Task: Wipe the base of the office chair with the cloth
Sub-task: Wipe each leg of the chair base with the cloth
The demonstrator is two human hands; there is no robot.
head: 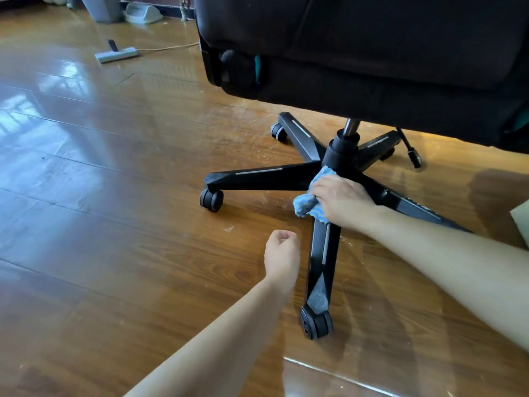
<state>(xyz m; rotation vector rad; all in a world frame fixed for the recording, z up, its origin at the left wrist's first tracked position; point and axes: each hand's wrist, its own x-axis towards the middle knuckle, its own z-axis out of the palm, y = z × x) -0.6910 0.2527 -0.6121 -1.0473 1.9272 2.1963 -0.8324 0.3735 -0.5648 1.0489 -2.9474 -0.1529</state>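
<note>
The black five-legged base (266,176) of the office chair stands on the wooden floor, with castors at the leg ends and a black centre column (342,151). My right hand (342,200) presses a crumpled blue cloth (307,203) against the hub where the near leg meets the column. The near leg (322,265) shows a dusty grey patch close to its castor. My left hand (282,255) hovers over the floor just left of that leg, curled into a fist with nothing in it.
The dark chair seat (372,53) overhangs the base from above. A grey vacuum head (116,54) with a cord lies on the floor at the far left. A grey bin (101,8) and a pale dish (141,12) stand by the far wall.
</note>
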